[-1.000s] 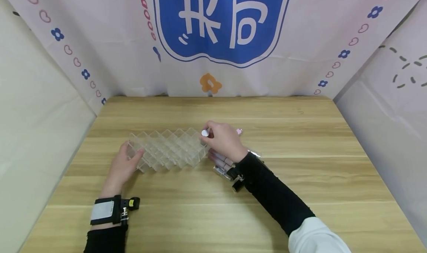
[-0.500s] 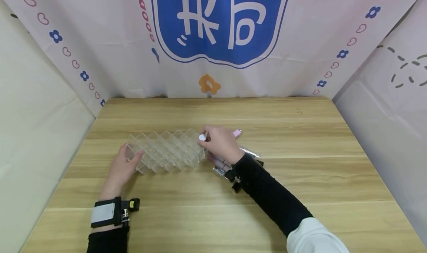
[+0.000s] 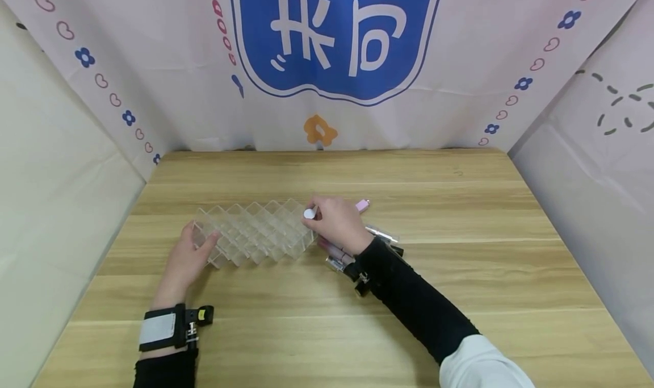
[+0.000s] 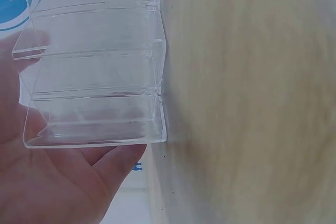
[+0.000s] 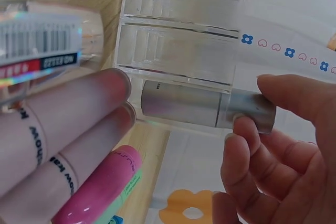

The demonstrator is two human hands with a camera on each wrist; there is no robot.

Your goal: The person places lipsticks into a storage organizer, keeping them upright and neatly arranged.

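A clear plastic lipstick organizer [image 3: 255,232] with slanted compartments stands on the wooden table. My left hand [image 3: 186,257] grips its left end, thumb on the near side; the left wrist view shows the fingers [image 4: 121,163] around the clear wall. At the right end, my right hand [image 3: 339,223] pinches the top of a silver-grey lipstick tube [image 5: 181,103]. Its lower part sits inside the end compartment, seen through the clear wall in the right wrist view. In the head view only the tube's pale round end [image 3: 309,213] shows.
Right of the organizer, partly under my right wrist, lie several cosmetic tubes: pale pink ones [image 5: 68,124], a bright pink one [image 5: 102,184], and a clear one with a barcode label [image 5: 47,40]. A light pink tube [image 3: 362,205] lies behind the right hand. A printed cloth [image 3: 204,115] hangs behind the table.
My right hand has shifted slightly left and down with the lipstick tube, then barely moved. More of the light pink tube behind it shows. The left hand keeps its grip on the organizer.
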